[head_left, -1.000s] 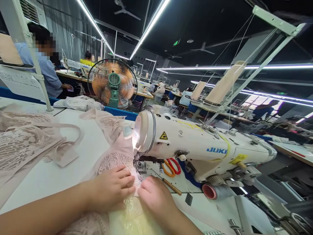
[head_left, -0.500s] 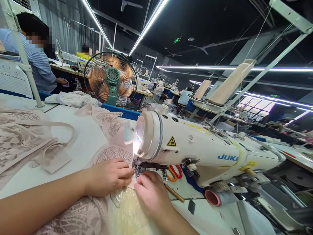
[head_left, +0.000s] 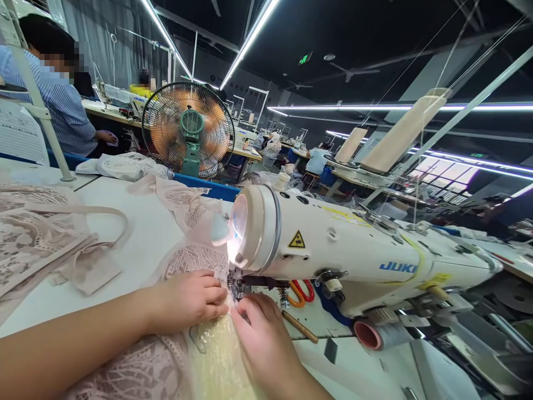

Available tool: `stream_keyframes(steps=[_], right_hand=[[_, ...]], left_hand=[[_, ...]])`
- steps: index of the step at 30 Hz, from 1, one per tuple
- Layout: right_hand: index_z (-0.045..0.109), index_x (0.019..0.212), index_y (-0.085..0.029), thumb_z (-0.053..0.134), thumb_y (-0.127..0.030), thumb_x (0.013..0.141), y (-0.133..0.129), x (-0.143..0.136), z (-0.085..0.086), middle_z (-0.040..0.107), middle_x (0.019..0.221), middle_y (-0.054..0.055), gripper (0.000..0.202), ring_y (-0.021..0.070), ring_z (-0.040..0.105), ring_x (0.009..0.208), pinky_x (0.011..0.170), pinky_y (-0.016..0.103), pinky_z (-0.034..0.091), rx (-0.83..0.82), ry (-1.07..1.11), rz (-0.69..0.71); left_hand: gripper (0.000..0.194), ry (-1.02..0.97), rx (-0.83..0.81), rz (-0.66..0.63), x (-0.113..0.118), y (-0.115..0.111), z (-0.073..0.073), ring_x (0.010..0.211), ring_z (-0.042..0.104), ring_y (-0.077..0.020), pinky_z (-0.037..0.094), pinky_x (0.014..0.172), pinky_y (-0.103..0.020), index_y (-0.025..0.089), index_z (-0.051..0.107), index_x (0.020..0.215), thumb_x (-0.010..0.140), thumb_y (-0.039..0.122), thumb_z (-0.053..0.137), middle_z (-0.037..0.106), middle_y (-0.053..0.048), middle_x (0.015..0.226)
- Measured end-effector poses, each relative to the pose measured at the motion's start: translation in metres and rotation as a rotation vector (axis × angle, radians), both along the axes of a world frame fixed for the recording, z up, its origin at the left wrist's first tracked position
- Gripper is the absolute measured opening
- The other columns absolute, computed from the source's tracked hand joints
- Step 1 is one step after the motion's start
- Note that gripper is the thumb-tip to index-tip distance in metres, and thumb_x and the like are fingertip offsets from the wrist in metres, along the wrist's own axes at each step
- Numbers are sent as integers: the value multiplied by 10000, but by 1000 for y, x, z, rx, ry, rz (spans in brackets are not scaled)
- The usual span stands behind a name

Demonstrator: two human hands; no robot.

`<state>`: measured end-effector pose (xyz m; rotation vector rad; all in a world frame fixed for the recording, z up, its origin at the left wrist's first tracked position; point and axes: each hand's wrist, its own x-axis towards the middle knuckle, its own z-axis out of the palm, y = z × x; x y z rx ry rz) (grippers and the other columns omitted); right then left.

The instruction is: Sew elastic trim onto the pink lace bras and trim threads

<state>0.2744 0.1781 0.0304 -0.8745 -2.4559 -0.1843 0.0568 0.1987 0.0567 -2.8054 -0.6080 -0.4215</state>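
Observation:
Beige lace fabric (head_left: 195,260) lies under the needle end of a white sewing machine (head_left: 333,244), partly covered by my hands. My left hand (head_left: 187,303) rests on it just left of the presser foot (head_left: 236,284), its fingers laid out over the cloth. To the right of the foot, my right hand (head_left: 264,333) is closed, thumb against bent fingers, at the fabric edge; the pinched part is mostly hidden. Below and between the hands is a shiny, pale yellow strip (head_left: 222,355). More patterned lace (head_left: 137,369) spreads under my left forearm.
Lace pieces (head_left: 37,233) are heaped on the left of the white table. Orange- and red-handled tools (head_left: 302,291), a wooden-handled tool (head_left: 302,326) and a thread cone (head_left: 375,336) sit by the machine. A fan (head_left: 189,128) stands behind; a co-worker (head_left: 54,94) sits at left.
The view has shifted a little, so the machine appears slightly farther right. Both hands stay beside the presser foot, with the right hand slightly lower. The fabric looks almost unchanged.

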Motion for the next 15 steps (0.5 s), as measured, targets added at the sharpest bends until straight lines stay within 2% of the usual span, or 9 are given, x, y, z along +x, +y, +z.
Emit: stream_keyframes(steps=[3,10,15], right_hand=[[545,814,-171,467,-36,645,1,1,-1,536,831,59,231,225,466,824,765,331,357,-44,2,-8],[591,815,-178,446,-91,803,5,11,5,552,872,74,169,220,495,811,670,314,381,-36,105,19],[610,815,-190,444,-97,835,10,16,8,603,858,59,192,175,525,698,555,272,354,-14,175,-5]], left_hand=[[225,4,0,1,-2,7,-1,918,591,-211,404,904,-381,216,607,1060,938,196,420,668,-60,1074],[238,2,-3,4,-4,12,-2,953,586,-214,407,882,-368,232,611,1085,941,201,424,671,-61,1087],[255,6,-15,10,-6,15,0,977,578,-218,410,867,-356,235,597,1124,942,196,422,666,-64,1104]])
